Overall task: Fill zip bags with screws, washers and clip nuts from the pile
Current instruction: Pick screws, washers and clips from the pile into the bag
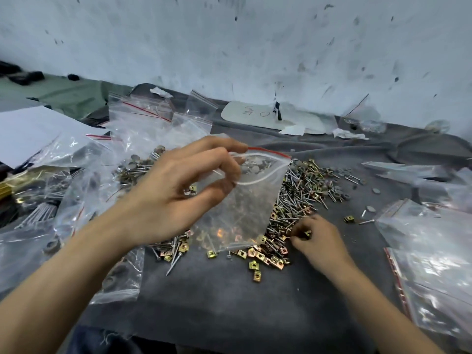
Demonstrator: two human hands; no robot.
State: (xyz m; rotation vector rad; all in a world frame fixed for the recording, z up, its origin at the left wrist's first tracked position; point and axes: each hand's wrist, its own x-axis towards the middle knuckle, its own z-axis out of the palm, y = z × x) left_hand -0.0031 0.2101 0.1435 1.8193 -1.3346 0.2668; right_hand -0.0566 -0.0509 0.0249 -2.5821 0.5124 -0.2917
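Left hand (178,190) pinches the zip bag (245,208) open over the pile (298,195), likely so right hand (319,241), gripping clip nuts (307,233), can load it.

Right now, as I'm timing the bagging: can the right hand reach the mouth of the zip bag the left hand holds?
Probably yes. The left hand holds the zip bag above the pile, mouth open; the right hand, pinching a clip nut just below, has only open air between.

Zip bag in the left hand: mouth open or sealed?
Open. The left hand holds the zip bag up, its lips parted in a curved gap.
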